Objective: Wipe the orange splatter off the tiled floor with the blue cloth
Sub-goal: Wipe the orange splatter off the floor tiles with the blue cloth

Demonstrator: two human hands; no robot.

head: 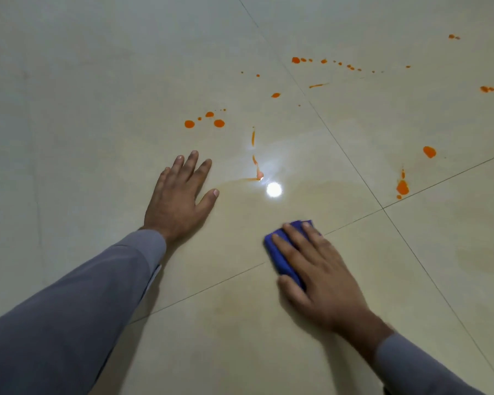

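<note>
Tiled floor (97, 81): pale glossy tiles, thin grout lines.
Orange splatter (219, 123): drops and streaks beyond both hands.
Left hand (180, 195): flat on floor, fingers straight, holding nothing.
Right hand (317, 269): fingers extended, pressing cloth down.
Blue cloth (281, 259): folded under right hand, near grout line.

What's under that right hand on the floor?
A folded blue cloth lies under the right hand, pressed flat on the tiled floor. Its edges show past the fingers; whatever floor lies beneath the cloth is covered.
</note>
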